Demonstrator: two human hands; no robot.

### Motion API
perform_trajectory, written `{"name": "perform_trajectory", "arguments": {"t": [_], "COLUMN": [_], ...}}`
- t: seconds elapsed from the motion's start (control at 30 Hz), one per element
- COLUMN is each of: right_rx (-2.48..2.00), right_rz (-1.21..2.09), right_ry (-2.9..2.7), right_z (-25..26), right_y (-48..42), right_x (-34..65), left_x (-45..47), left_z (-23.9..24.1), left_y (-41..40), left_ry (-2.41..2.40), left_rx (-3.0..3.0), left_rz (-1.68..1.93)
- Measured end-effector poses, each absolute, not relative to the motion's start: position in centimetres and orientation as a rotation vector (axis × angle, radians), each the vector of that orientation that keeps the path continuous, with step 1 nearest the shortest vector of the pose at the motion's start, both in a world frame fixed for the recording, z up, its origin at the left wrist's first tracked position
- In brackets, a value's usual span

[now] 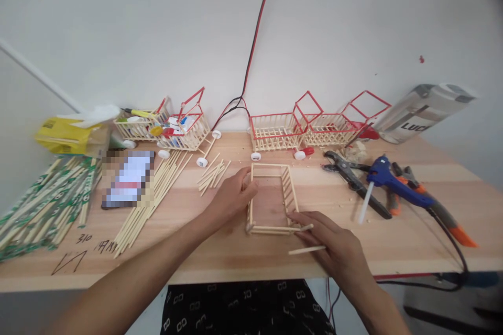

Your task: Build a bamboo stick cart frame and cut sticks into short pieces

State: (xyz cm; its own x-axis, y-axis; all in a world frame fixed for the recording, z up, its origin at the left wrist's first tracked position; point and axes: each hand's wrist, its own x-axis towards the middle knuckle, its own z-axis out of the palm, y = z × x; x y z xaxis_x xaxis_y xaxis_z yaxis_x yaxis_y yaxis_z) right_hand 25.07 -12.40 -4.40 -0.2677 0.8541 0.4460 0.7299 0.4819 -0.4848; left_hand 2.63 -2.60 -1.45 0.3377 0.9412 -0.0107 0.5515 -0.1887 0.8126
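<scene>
A small rectangular frame of thin wooden sticks [271, 230] is on the table in front of me, with a row of short slats along its right side. My left hand [232, 192] is closed on the frame's left side, thumb and fingers around the upper part. At the lower right corner my right hand [341, 247] touches the frame with its fingertips. A loose short wooden stick [306, 249] juts leftward from that hand's fingers. Another short stick end [307, 227] shows by the corner; whether it is joined to the frame I cannot tell.
Miniature stick shopping carts [276, 132] stand along the wall. Loose sticks [151, 204], a phone [129, 178] and wrapped chopsticks [51, 204] lie at left. A blue glue gun [396, 180], black pliers [353, 183] and a clear bottle [424, 115] are at right.
</scene>
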Motion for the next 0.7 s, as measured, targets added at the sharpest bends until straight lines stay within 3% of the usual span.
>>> {"name": "perform_trajectory", "arguments": {"t": [0.37, 0.7], "right_rx": [-1.269, -1.245], "right_rz": [0.229, 0.337], "right_ry": [-2.09, -2.073], "right_z": [-2.5, -3.7], "right_y": [-11.0, -10.0], "right_x": [24.9, 24.6], "left_x": [1.6, 0.8], "left_z": [0.3, -1.3], "left_y": [-1.5, -1.5], "left_ry": [1.383, 1.491], "left_rx": [1.818, 1.901], "left_rz": [0.79, 0.718]}}
